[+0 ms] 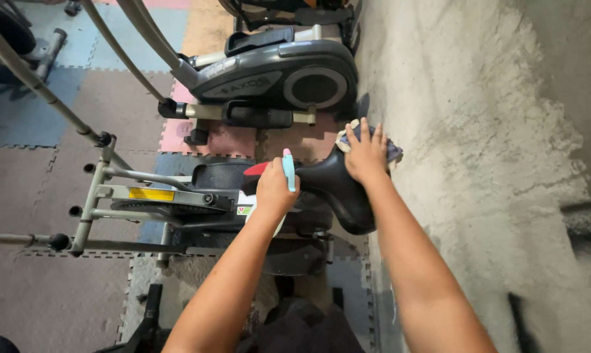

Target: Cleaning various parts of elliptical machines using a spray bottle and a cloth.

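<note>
Right hand (366, 153) is pressing flat, fingers spread, on a cloth (392, 151) at the far end of the black saddle (334, 186). Left hand (274, 191) is gripping a spray bottle (289, 170), light blue nozzle pointing up, over the saddle's near-left side. Judging it's best keeping the cloth bunched under the palm and wiping along the saddle, spraying sparingly. Yellow rectangular label (151, 194) is sitting on the grey frame bar at left; small white-green sticker (244, 210) just below the left hand.
</note>
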